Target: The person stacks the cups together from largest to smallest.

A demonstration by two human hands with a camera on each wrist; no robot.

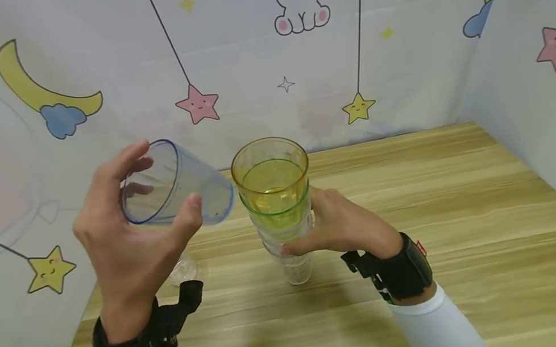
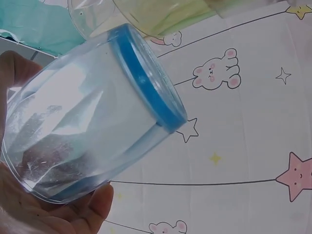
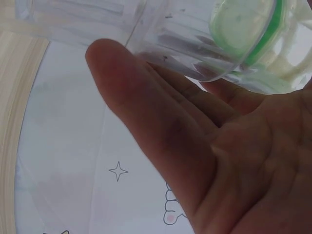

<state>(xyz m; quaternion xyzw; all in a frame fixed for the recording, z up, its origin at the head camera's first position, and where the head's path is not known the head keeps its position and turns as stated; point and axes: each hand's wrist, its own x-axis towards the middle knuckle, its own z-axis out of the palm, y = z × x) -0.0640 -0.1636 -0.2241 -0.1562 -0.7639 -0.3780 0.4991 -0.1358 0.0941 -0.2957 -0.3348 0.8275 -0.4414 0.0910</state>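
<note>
My left hand (image 1: pixel 128 236) grips a clear, blue-tinted cup (image 1: pixel 208 190) near its rim, thumb on one side and fingers on the other. The cup is tipped on its side above the table, mouth to the left and base pointing right. In the left wrist view a thick blue band (image 2: pixel 146 80) rings the base. My right hand (image 1: pixel 337 221) wraps round a stack of nested cups (image 1: pixel 285 233). An amber-rimmed cup (image 1: pixel 267 146) tops it, a green-rimmed one sits just below, and clear ones are underneath. The blue cup's base is close to the stack's left side.
Behind my left wrist the bottom of a clear cup (image 1: pixel 183 271) shows on the wood-grain table (image 1: pixel 445 194), mostly hidden by the hand. A white printed cloth (image 1: pixel 243 46) with stars and moons hangs at the back and both sides.
</note>
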